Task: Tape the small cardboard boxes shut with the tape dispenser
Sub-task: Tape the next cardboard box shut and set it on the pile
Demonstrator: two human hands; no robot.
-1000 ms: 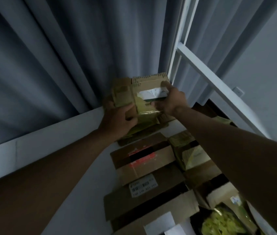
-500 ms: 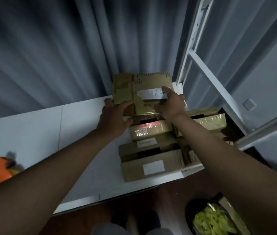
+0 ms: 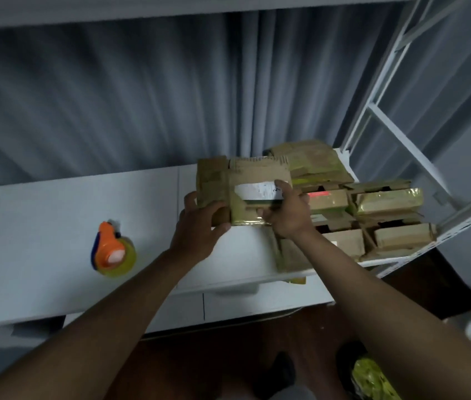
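A small cardboard box (image 3: 246,180) with a white label and old yellowish tape is held above the white table (image 3: 41,220). My left hand (image 3: 199,226) grips its lower left corner, thumb on the front face. My right hand (image 3: 287,212) grips its right side, thumb up against the label. An orange tape dispenser (image 3: 111,248) with a yellowish tape roll lies on the table to the left, apart from both hands. Several more small cardboard boxes (image 3: 372,215) are stacked at the table's right end.
A grey curtain (image 3: 113,96) hangs behind the table. A white metal rack frame (image 3: 401,140) stands at the right. A dark bin with yellow scraps (image 3: 372,379) sits on the brown floor below. Drawer fronts (image 3: 257,304) show under the table edge.
The view has dropped and pulled back, so the dispenser and more of the table now show. Both hands have brought the box toward me and away from the stack.
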